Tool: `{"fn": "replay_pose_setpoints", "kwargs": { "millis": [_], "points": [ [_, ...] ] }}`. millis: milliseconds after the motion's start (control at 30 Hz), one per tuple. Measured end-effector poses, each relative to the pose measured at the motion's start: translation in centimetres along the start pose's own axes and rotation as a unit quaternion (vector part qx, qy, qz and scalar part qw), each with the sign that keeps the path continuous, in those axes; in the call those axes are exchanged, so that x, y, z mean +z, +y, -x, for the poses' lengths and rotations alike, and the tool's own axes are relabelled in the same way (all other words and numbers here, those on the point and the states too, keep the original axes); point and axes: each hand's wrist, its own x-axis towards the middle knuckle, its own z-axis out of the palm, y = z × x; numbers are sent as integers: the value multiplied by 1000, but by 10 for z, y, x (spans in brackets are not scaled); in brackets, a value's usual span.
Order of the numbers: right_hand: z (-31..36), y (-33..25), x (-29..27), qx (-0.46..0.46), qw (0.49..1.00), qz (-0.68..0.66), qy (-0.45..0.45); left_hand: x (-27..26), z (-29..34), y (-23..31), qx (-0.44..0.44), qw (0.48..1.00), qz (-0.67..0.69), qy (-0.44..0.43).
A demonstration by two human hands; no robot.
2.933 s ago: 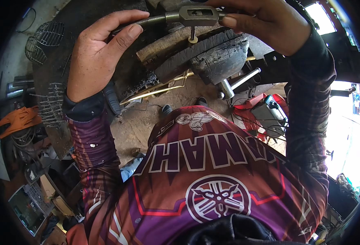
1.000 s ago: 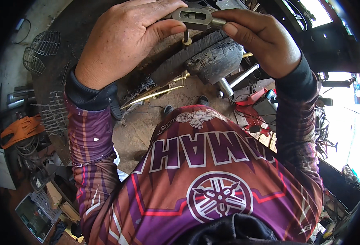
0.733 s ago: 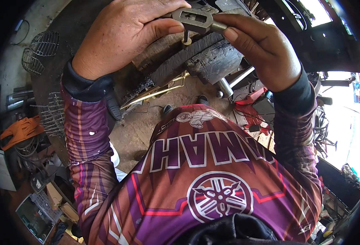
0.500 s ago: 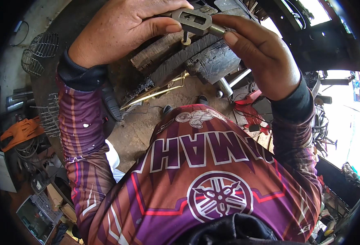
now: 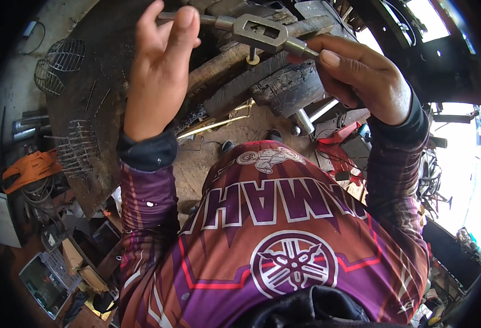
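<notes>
Head view shows the bar wrench (image 5: 258, 42) above the vise (image 5: 288, 85), far side. Right hand (image 5: 369, 76) pinches its right handle (image 5: 300, 47); left hand (image 5: 160, 87) is loosely open at the left handle (image 5: 222, 22), contact unclear. Its shank (image 5: 253, 51) seems already set in the brass-coloured ring (image 5: 252, 59); remaining turning I cannot judge.

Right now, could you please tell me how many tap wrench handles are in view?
2: the left handle, reaching the left hand; the right handle, held by the right hand.

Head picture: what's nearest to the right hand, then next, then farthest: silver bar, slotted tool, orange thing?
1. Slotted tool: held in the right hand.
2. Silver bar: below that hand, slightly left.
3. Orange thing: far left.
</notes>
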Motion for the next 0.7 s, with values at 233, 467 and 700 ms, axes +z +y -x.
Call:
{"fn": "replay_pose_setpoints", "kwargs": {
  "millis": [233, 467, 700],
  "points": [
    [8, 1, 23, 17, 996, -53, 70, 9, -36, -27, -35, 999, 17, -22],
    [14, -7, 56, 36, 984, -111, 138, 15, -54, -21, 119, 985, -48, -120],
    [14, -17, 72, 68, 980, -128, 133, 22, -64, -8, 25, 977, 79, -194]
  ]
}}
